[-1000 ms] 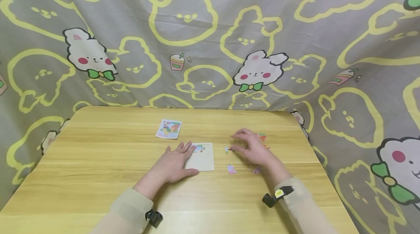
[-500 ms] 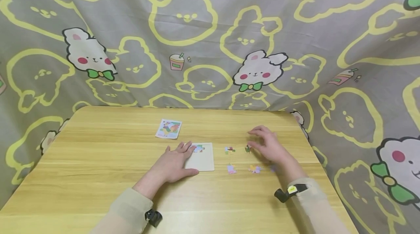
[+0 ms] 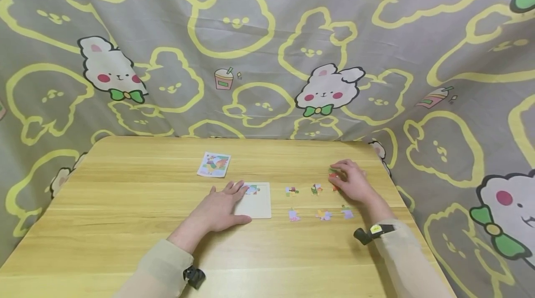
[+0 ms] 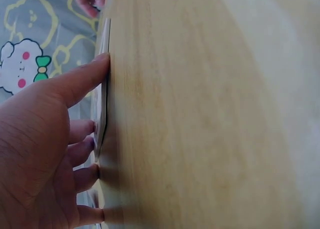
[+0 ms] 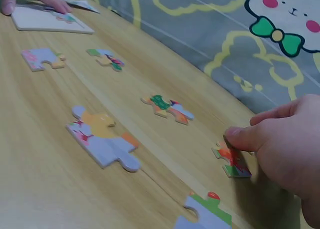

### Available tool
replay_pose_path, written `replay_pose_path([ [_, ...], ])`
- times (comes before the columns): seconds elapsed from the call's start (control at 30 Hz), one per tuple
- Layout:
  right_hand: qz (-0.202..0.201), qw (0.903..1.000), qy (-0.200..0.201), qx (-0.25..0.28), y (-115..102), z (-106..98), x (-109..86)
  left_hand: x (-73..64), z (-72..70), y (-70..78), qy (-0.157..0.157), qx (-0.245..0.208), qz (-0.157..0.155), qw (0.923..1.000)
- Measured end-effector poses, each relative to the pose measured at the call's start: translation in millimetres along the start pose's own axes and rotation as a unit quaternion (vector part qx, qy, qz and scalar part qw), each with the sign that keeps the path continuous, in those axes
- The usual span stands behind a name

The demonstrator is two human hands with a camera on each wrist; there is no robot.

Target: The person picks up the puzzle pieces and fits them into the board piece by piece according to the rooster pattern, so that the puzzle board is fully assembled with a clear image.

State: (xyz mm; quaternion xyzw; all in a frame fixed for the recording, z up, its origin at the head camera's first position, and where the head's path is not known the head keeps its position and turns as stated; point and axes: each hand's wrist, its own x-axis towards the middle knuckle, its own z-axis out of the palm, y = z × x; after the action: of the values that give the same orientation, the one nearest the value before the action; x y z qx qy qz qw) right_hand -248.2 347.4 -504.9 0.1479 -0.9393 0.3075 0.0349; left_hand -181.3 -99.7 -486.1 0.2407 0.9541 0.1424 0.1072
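Observation:
My left hand [image 3: 219,209] rests spread on the left side of a pale puzzle tray [image 3: 257,207], fingers fairly straight. In the left wrist view the thumb [image 4: 85,79] lies along the tray's edge. A light-blue jigsaw piece [image 3: 252,190] sits at the tray's top, partly under my fingertips. At the far right, my right hand [image 3: 355,184] pinches a red-and-green jigsaw piece [image 3: 333,173] between thumb and forefinger; the thumb hides it in the right wrist view. Just below the thumb lies another red-and-green jigsaw piece [image 5: 232,161].
Several loose jigsaw pieces lie in two rows right of the tray, among them a green-and-orange one [image 3: 316,190], a yellow-and-lilac one [image 5: 102,139] and a lilac-and-green one [image 3: 347,212]. A picture card [image 3: 214,164] lies behind the tray. A patterned curtain [image 3: 251,56] hangs beyond the wooden table [image 3: 138,186].
My right hand has moved right, from over the middle pieces to the far-right ones, uncovering pieces in both rows. My left hand has stayed on the tray.

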Motion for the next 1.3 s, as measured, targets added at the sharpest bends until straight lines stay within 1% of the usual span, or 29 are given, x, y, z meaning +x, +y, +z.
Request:
replay_pose_path([
  [0.17,0.027,0.9995,-0.012,-0.008,7,-1,3.5,-0.4,1.2,-1.5,0.003,0.001,0.002,1.0000],
  [0.3,0.042,0.9989,-0.019,-0.002,8,-2,6.3,-0.7,1.7,-1.7,0.004,0.003,0.003,1.0000],
  [0.47,0.059,0.9981,-0.011,0.016,7,-3,6.4,-1.0,0.3,0.1,0.001,-0.001,0.003,1.0000],
  [0.57,0.056,0.9981,-0.007,0.027,5,-3,6.2,-0.8,-0.6,1.0,0.002,-0.001,0.003,1.0000],
  [0.83,0.027,0.9987,-0.001,0.042,3,-1,4.8,-0.5,1.0,0.6,0.004,0.001,0.003,1.0000],
  [1.07,0.032,0.9967,0.003,0.075,1,-1,2.2,0.5,2.9,-0.6,0.005,0.002,0.003,1.0000],
  [1.17,0.037,0.9961,0.003,0.080,-4,-3,1.2,0.8,3.4,-1.3,0.005,0.004,0.003,1.0000],
  [1.3,0.030,0.9965,0.002,0.078,-16,-3,1.1,1.7,3.5,-2.1,0.005,0.007,0.003,1.0000],
])
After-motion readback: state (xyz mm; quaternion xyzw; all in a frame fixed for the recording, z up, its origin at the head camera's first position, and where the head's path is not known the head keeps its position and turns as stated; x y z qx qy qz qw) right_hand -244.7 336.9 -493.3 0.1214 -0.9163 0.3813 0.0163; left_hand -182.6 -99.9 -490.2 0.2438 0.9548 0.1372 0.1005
